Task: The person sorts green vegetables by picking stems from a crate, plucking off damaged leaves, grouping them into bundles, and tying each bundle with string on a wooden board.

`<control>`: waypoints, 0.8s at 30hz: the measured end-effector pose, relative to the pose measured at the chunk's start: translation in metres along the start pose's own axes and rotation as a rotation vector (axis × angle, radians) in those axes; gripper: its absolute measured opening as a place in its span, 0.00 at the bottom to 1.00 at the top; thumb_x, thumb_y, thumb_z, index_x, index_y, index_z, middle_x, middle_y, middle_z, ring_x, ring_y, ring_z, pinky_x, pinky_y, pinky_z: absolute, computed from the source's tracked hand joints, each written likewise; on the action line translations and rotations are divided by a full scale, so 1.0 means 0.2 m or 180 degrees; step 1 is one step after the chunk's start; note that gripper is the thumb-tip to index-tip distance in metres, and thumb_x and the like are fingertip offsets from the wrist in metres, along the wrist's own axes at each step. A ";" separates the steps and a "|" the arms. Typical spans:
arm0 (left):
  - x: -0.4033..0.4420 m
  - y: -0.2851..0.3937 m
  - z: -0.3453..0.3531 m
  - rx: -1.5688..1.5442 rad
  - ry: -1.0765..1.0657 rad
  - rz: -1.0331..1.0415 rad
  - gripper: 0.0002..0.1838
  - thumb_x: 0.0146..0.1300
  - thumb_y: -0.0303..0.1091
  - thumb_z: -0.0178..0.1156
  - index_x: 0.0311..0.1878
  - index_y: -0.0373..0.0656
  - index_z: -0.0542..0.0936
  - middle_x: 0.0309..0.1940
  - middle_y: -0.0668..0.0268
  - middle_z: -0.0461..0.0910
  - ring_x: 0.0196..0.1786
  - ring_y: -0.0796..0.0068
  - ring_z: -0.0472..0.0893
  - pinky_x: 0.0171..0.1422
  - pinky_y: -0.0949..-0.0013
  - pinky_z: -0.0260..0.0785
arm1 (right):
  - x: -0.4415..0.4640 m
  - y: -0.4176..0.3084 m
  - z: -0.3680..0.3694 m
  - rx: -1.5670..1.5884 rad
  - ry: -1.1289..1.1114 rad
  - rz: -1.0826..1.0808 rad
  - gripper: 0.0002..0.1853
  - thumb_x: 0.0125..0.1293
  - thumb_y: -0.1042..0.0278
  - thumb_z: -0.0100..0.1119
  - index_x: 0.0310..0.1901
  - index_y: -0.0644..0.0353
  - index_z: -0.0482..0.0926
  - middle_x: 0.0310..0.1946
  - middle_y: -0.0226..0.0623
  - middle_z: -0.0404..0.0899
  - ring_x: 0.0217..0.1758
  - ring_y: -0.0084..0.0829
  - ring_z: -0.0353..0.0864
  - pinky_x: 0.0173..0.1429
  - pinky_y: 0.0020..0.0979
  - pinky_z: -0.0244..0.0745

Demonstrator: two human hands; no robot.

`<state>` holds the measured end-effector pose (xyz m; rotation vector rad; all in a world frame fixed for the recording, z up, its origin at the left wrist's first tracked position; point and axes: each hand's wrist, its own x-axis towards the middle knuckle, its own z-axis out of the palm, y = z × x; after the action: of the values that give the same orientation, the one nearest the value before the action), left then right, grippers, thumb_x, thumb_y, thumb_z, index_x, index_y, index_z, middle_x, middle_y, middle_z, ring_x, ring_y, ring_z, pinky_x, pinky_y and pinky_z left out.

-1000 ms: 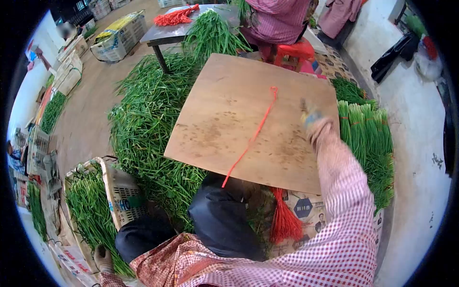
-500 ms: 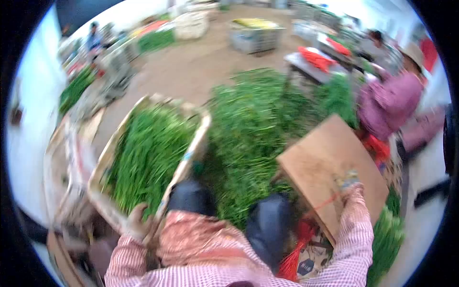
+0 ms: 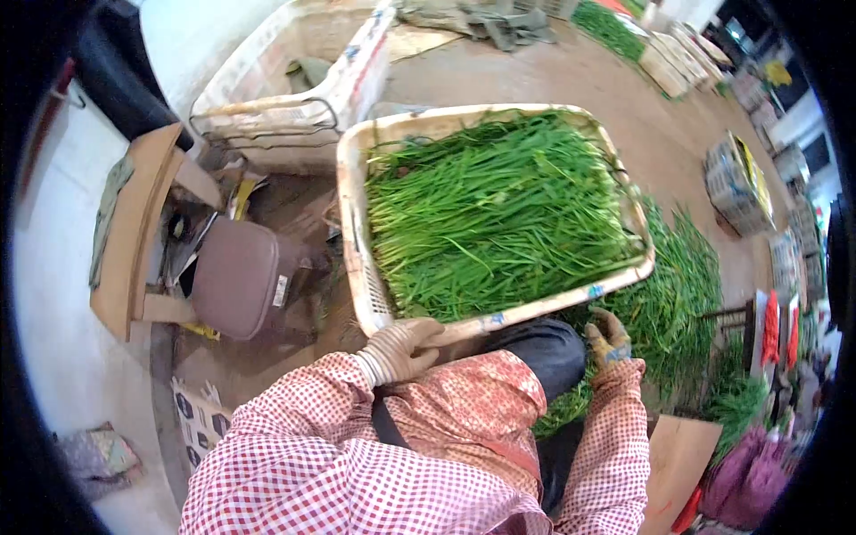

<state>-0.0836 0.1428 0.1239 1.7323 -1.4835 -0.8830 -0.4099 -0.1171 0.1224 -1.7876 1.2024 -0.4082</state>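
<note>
A pale plastic basket (image 3: 355,276) stands in front of my knees, packed with long green leafy stalks (image 3: 499,209) lying roughly side by side. My left hand (image 3: 401,349), in a striped work glove, is closed over the basket's near rim at its left corner. Close to the near right corner is my right hand (image 3: 610,339), also gloved, its fingers apart and slightly bent, with nothing seen in them. More loose green stalks (image 3: 682,294) are heaped on the floor beyond the right hand.
A brown padded stool (image 3: 236,278) and a wooden table (image 3: 147,232) stand at left. Behind the basket is a large white tub (image 3: 267,120). A wooden board (image 3: 675,473) lies at lower right, near a person in purple (image 3: 744,477). A full crate (image 3: 738,185) stands farther right.
My view has swung left, bringing the basket to the middle. My right hand has left the wooden board and come near the basket. The left hand remains at the basket's rim.
</note>
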 end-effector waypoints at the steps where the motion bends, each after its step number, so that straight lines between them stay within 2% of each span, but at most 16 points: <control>1: 0.00 -0.01 -0.05 0.0255 0.0181 -0.0042 0.23 0.47 0.30 0.65 0.49 0.39 0.75 0.44 0.52 0.76 0.48 0.52 0.77 0.54 0.57 0.70 | 0.02 -0.10 0.01 0.0284 0.0157 0.0230 0.23 0.61 0.65 0.65 0.57 0.60 0.73 0.48 0.37 0.78 0.49 0.27 0.77 0.53 0.31 0.73; 2: 0.01 -0.03 -0.09 0.0481 0.0355 -0.0082 0.21 0.47 0.29 0.64 0.47 0.39 0.76 0.43 0.53 0.77 0.48 0.52 0.77 0.54 0.56 0.70 | 0.10 -0.03 -0.01 0.0062 0.0169 -0.0429 0.23 0.60 0.66 0.65 0.57 0.60 0.74 0.48 0.40 0.78 0.50 0.34 0.78 0.55 0.33 0.74; 3: 0.03 0.01 -0.16 0.0980 0.1181 0.0142 0.21 0.45 0.30 0.65 0.47 0.40 0.76 0.43 0.53 0.76 0.49 0.52 0.75 0.57 0.54 0.67 | 0.16 -0.16 -0.01 -0.0600 0.0094 -0.0697 0.23 0.59 0.67 0.65 0.56 0.59 0.75 0.49 0.42 0.78 0.51 0.38 0.78 0.56 0.36 0.73; 4: 0.05 0.03 -0.25 0.1424 0.0950 -0.0765 0.31 0.43 0.30 0.67 0.56 0.39 0.72 0.52 0.50 0.72 0.58 0.52 0.70 0.63 0.53 0.62 | 0.23 -0.34 0.02 -0.1277 0.0021 -0.0985 0.22 0.58 0.69 0.65 0.55 0.59 0.75 0.49 0.43 0.78 0.52 0.42 0.78 0.58 0.38 0.73; 5: 0.04 -0.06 -0.24 0.1885 0.1618 -0.0701 0.39 0.43 0.32 0.67 0.62 0.39 0.66 0.58 0.47 0.66 0.59 0.50 0.70 0.63 0.54 0.64 | 0.32 -0.44 0.09 -0.1762 0.0018 -0.1477 0.23 0.54 0.68 0.66 0.54 0.58 0.76 0.51 0.45 0.78 0.55 0.48 0.75 0.60 0.42 0.71; 6: 0.04 -0.15 -0.23 0.2375 0.2281 -0.0638 0.46 0.43 0.33 0.68 0.68 0.39 0.60 0.64 0.44 0.60 0.59 0.48 0.70 0.64 0.55 0.66 | 0.42 -0.55 0.18 -0.2056 -0.0071 -0.2115 0.25 0.52 0.64 0.68 0.53 0.58 0.76 0.52 0.45 0.77 0.57 0.48 0.74 0.62 0.43 0.70; 7: 0.06 -0.22 -0.21 0.2335 0.2330 -0.0724 0.46 0.43 0.33 0.68 0.68 0.39 0.60 0.64 0.44 0.60 0.59 0.48 0.70 0.64 0.55 0.66 | 0.48 -0.69 0.29 -0.2700 -0.0307 -0.2219 0.30 0.49 0.61 0.70 0.56 0.57 0.74 0.57 0.46 0.73 0.63 0.50 0.68 0.66 0.45 0.66; 9: 0.10 -0.30 -0.18 0.0432 0.2197 -0.1563 0.53 0.43 0.29 0.64 0.74 0.43 0.47 0.70 0.41 0.48 0.65 0.41 0.64 0.69 0.55 0.60 | 0.58 -0.92 0.54 -0.3446 -0.1110 -0.2002 0.47 0.47 0.54 0.73 0.67 0.61 0.60 0.69 0.47 0.57 0.74 0.50 0.51 0.76 0.45 0.49; 10: 0.10 -0.33 -0.17 0.0365 0.2259 -0.1645 0.53 0.43 0.29 0.64 0.74 0.43 0.47 0.70 0.41 0.48 0.65 0.41 0.64 0.69 0.55 0.60 | 0.64 -0.99 0.68 -0.3862 -0.1447 -0.1876 0.55 0.45 0.47 0.74 0.70 0.62 0.54 0.72 0.47 0.51 0.76 0.48 0.46 0.77 0.45 0.43; 11: 0.09 -0.33 -0.16 0.0467 0.2153 -0.1694 0.51 0.44 0.26 0.61 0.74 0.43 0.48 0.69 0.41 0.50 0.65 0.39 0.63 0.70 0.54 0.59 | 0.74 -0.97 0.81 -0.4050 -0.1749 -0.1998 0.59 0.43 0.42 0.74 0.71 0.62 0.51 0.73 0.47 0.47 0.77 0.48 0.42 0.78 0.46 0.41; 12: 0.08 -0.33 -0.17 0.0595 0.2041 -0.1729 0.49 0.45 0.24 0.58 0.73 0.44 0.49 0.68 0.41 0.51 0.65 0.36 0.62 0.71 0.53 0.57 | 0.80 -1.01 0.94 -0.4325 -0.2001 -0.2071 0.62 0.42 0.37 0.72 0.72 0.61 0.48 0.74 0.47 0.46 0.77 0.47 0.42 0.78 0.45 0.40; 15: 0.08 -0.31 -0.19 0.0492 0.2114 -0.1772 0.48 0.45 0.22 0.57 0.73 0.44 0.49 0.68 0.40 0.52 0.66 0.37 0.61 0.71 0.53 0.58 | 1.01 -1.06 1.25 -0.4295 -0.2339 -0.2421 0.65 0.37 0.36 0.74 0.71 0.63 0.50 0.73 0.49 0.48 0.77 0.47 0.43 0.78 0.44 0.40; 18: 0.08 -0.31 -0.19 0.0336 0.2136 -0.1729 0.46 0.46 0.22 0.56 0.72 0.42 0.51 0.67 0.38 0.53 0.65 0.36 0.61 0.71 0.52 0.56 | 1.15 -1.11 1.46 -0.4577 -0.2321 -0.2193 0.68 0.35 0.30 0.72 0.71 0.64 0.49 0.73 0.48 0.49 0.77 0.47 0.44 0.78 0.43 0.39; 20: 0.07 -0.31 -0.19 0.0220 0.2255 -0.1541 0.45 0.47 0.22 0.55 0.72 0.42 0.52 0.66 0.37 0.53 0.65 0.35 0.60 0.71 0.51 0.56 | 1.16 -1.09 1.51 -0.4745 -0.2677 -0.1803 0.69 0.33 0.30 0.73 0.71 0.65 0.49 0.72 0.49 0.50 0.76 0.47 0.46 0.78 0.43 0.40; 21: 0.06 -0.31 -0.20 0.0182 0.2086 -0.1650 0.43 0.48 0.24 0.54 0.71 0.37 0.53 0.68 0.37 0.52 0.70 0.37 0.55 0.73 0.55 0.53 | 1.14 -1.01 1.51 -0.4747 -0.2726 -0.1770 0.69 0.33 0.30 0.73 0.71 0.65 0.49 0.72 0.49 0.50 0.76 0.47 0.46 0.78 0.43 0.40; 24: 0.06 -0.32 -0.19 -0.0130 0.2113 -0.1675 0.42 0.47 0.24 0.54 0.71 0.37 0.54 0.68 0.37 0.52 0.70 0.37 0.55 0.73 0.54 0.54 | 1.09 -0.74 1.46 -0.4968 -0.2532 -0.2313 0.67 0.36 0.34 0.73 0.71 0.65 0.48 0.71 0.49 0.52 0.75 0.47 0.49 0.77 0.44 0.41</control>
<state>-0.0171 0.1415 0.0895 2.1422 -0.5842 -0.4843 -0.0238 -0.1425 0.0457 -3.1541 0.0463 1.1266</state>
